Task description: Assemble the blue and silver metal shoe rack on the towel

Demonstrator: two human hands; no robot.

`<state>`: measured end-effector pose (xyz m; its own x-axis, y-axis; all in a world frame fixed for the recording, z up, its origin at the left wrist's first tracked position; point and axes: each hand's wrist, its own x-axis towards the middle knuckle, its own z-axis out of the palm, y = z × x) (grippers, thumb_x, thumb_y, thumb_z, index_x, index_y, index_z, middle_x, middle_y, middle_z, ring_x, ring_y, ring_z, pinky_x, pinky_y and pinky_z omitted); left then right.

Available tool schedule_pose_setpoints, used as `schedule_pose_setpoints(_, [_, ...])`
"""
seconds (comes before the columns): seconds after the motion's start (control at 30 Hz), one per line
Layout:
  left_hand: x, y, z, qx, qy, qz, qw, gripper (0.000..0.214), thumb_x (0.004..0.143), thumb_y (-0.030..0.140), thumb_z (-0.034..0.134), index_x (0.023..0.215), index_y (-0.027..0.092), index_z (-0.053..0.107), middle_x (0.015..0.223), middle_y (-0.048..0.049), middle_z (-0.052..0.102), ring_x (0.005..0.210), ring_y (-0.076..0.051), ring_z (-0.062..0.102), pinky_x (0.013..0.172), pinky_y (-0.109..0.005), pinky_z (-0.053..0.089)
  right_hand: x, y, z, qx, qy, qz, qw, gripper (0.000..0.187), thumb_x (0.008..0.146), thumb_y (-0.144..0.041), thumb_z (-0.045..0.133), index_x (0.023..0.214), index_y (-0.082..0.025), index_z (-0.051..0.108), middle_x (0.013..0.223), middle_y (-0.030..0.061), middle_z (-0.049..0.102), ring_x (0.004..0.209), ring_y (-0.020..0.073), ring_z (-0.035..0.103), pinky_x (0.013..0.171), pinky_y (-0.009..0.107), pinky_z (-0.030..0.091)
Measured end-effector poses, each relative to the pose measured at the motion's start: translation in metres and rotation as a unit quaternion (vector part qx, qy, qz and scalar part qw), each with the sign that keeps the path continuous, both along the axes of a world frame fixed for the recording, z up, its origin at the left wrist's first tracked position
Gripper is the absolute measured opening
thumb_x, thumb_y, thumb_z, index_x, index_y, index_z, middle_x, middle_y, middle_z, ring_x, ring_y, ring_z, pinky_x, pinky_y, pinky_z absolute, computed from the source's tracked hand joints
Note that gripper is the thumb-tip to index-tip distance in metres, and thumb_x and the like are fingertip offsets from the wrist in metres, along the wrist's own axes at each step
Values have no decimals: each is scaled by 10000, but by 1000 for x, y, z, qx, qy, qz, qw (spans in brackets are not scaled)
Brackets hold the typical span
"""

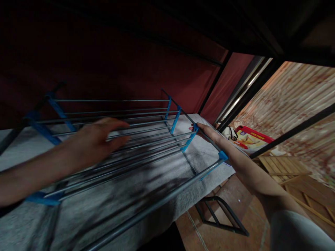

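Note:
A rack of thin metal tubes with blue plastic joints point(175, 120) lies across a pale grey cloth surface. Its long tubes run from left to right, and one thicker tube point(157, 201) crosses at the front. My left hand point(104, 137) hangs over the left half of the rack, thumb and fingers apart, holding nothing. On the right side, my right hand point(202, 129) is closed around the rack's end bar beside a blue joint point(195, 128). Part of that hand's fingers is hidden behind the bar.
Dark metal frame bars point(264, 82) rise at the right and overhead. A dark red wall point(117, 69) stands behind the rack. A metal ladder-like step point(222, 218) juts over the tiled floor point(193, 233). At right are a red-and-yellow package point(253, 137) and slatted wooden pieces point(282, 165).

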<state>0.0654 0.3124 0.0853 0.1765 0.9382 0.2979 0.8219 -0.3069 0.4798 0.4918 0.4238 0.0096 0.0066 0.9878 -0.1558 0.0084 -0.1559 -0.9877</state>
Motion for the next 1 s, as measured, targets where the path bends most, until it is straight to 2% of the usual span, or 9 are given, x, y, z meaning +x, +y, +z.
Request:
schedule_pose_setpoints(0.07, [47, 21, -9, -4, 49, -135, 990, 438, 905, 440, 510, 1253, 189, 594, 1227, -37, 626, 1102, -208, 607, 999, -362, 452, -2, -1, -1, 1, -1, 5, 1000, 210, 950, -279, 472, 984, -155, 639, 885, 77, 733, 832, 161, 676, 854, 280, 538])
schedule_pose_setpoints(0.17, [123, 51, -30, 7, 62, -204, 977, 375, 910, 325, 502, 1241, 171, 587, 1259, -96, 615, 1162, -230, 586, 1035, -348, 430, -2, -4, -1, 4, -7, 5, 1000, 189, 913, -267, 520, 967, -147, 655, 865, 74, 733, 806, 156, 667, 834, 260, 534])
schedule_pose_setpoints(0.27, [184, 77, -51, 3, 64, -226, 972, 326, 906, 287, 519, 1197, 159, 596, 1217, -131, 637, 1144, -244, 595, 1007, -350, 449, -5, -3, -2, 7, -10, 0, 1000, 188, 884, -289, 526, 939, -159, 651, 842, 58, 726, 785, 156, 658, 800, 259, 532])
schedule_pose_setpoints(0.37, [221, 95, -69, -24, 59, -217, 974, 322, 922, 301, 515, 1204, 169, 600, 1177, -132, 668, 1071, -246, 634, 912, -342, 491, -9, 2, -5, 11, 6, 8, 1000, 182, 857, -317, 525, 898, -180, 637, 811, 39, 711, 754, 158, 645, 766, 265, 524])
schedule_pose_setpoints(0.5, [235, 106, -76, -68, 23, -227, 971, 361, 959, 317, 467, 1273, 201, 602, 1157, -124, 700, 1050, -248, 659, 864, -336, 494, -10, 6, -10, 5, 39, 4, 999, 179, 824, -350, 542, 844, -191, 623, 747, 22, 681, 725, 164, 627, 751, 279, 510])
schedule_pose_setpoints(0.67, [229, 106, -60, -42, 27, -245, 968, 303, 966, 336, 440, 1075, 195, 684, 1009, -84, 726, 943, -219, 671, 807, -295, 490, -14, 7, -13, 26, 35, 9, 999, 189, 755, -376, 596, 803, -195, 621, 740, -13, 650, 727, 144, 588, 720, 251, 473])
schedule_pose_setpoints(0.77, [228, 106, -57, -50, 32, -251, 966, 293, 965, 319, 432, 1046, 197, 686, 959, -67, 725, 898, -203, 669, 786, -279, 484, -17, 6, -14, 27, 31, 6, 999, 187, 728, -371, 620, 787, -194, 626, 713, -28, 632, 711, 132, 562, 706, 239, 453])
schedule_pose_setpoints(1.0, [230, 109, -72, -26, 41, -247, 968, 308, 960, 296, 417, 1118, 210, 667, 1027, -77, 722, 949, -236, 671, 774, -311, 490, -20, 3, -13, 18, 60, -8, 998, 173, 736, -361, 624, 771, -194, 647, 715, -21, 633, 704, 137, 541, 708, 249, 443])
